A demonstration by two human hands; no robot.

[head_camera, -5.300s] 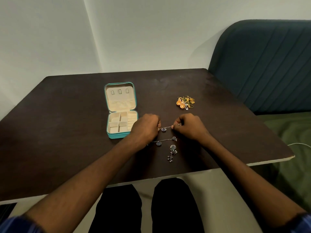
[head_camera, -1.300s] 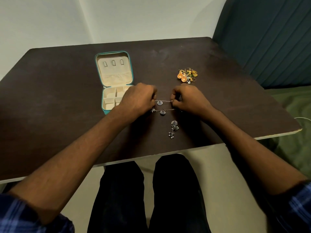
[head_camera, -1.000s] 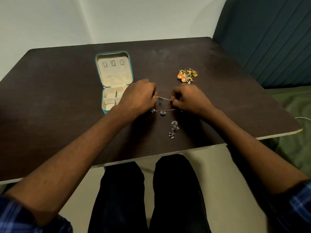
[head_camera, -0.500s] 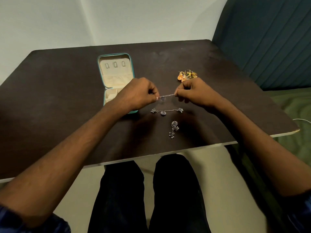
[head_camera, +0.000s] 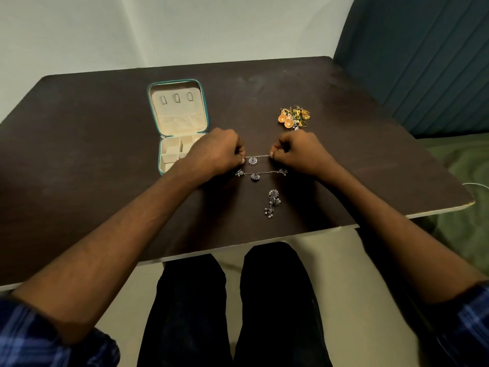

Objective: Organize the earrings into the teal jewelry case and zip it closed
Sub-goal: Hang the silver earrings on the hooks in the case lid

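Left hand and right hand closed, pinching opposite ends of a silver chain earring stretched taut between them above the dark tabletop. Second chain earring lying just at 6 o'clock of it. Teal jewelry case open at 10 o'clock. Orange earrings heaped at 1 o'clock.

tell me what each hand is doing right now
left hand: closed, pinching one end of the silver chain earring
right hand: closed, pinching its other end
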